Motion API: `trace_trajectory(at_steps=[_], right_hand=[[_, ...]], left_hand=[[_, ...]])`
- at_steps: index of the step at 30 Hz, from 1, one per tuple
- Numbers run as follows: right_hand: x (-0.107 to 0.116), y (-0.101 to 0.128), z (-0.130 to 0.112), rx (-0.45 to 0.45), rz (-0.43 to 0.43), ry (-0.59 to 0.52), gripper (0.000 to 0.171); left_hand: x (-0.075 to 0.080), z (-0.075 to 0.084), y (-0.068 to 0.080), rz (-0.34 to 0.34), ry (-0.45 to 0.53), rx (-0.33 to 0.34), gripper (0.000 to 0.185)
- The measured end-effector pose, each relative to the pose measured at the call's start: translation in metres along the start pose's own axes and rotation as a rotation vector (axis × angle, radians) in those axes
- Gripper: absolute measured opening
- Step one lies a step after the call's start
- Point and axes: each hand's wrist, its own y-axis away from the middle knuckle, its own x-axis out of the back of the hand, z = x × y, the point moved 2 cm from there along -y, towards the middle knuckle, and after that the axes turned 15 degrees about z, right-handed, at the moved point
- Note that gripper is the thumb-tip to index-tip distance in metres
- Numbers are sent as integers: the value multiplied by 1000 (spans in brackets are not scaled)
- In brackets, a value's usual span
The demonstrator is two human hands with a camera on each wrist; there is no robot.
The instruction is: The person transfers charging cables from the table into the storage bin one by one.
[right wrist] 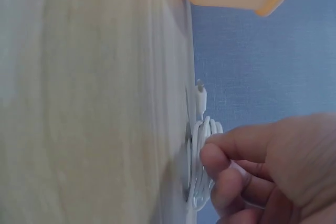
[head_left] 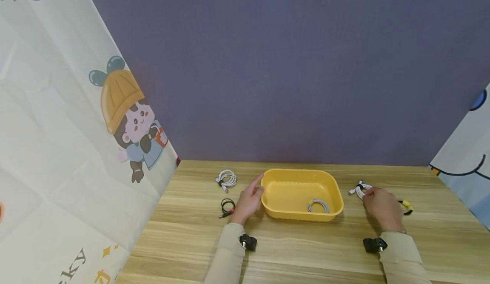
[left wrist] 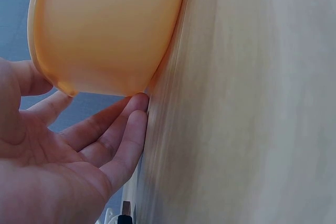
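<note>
The white coiled cable (head_left: 361, 189) lies on the wooden table (head_left: 306, 250), right of the yellow tray (head_left: 337, 199) and a little apart from it. The right hand (head_left: 383, 209) sits over its near right side; in the right wrist view the fingertips (right wrist: 223, 161) curl onto the loops of the bundle (right wrist: 202, 161) and pinch them against the table top, with one plug end (right wrist: 201, 95) sticking free. The grip looks set to lift the coil as one bundle rather than by a loose end.

The left hand (head_left: 249, 199) lies at the tray's left wall with fingers straight and relaxed, holding nothing. In the left wrist view the fingers (left wrist: 123, 129) rest on the table just under the tray's rounded corner (left wrist: 105, 30); whether they touch the tray I cannot tell. The placement reads as steadying the tray.

The tray is smooth moulded plastic, rectangular, with rounded corners and a rolled rim. A grey coiled cable (head_left: 318, 206) lies flat in its near right corner.

Left of the tray, a second white coil (head_left: 226, 178) lies at the far side and a black coil with a red tie (head_left: 227, 207) nearer, just beside the left hand. A black item with a yellow band (head_left: 406, 206) shows right of the right hand, partly hidden. The table is matte, pale, with straight grain.
</note>
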Motion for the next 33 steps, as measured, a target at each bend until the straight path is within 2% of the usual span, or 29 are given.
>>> trace_trajectory(at_steps=[11, 20, 27, 33], right_hand=[[5, 4, -8, 2, 80, -23, 37], [7, 6, -15, -11, 150, -54, 35], [8, 5, -18, 30, 219, -106, 31], [13, 5, -22, 96, 242, -120, 29]], left_hand=[[1, 2, 0, 7, -8, -14, 47], [1, 1, 1, -2, -12, 0, 48], [2, 2, 2, -8, -1, 25, 48], [2, 1, 1, -8, 14, 23, 48]])
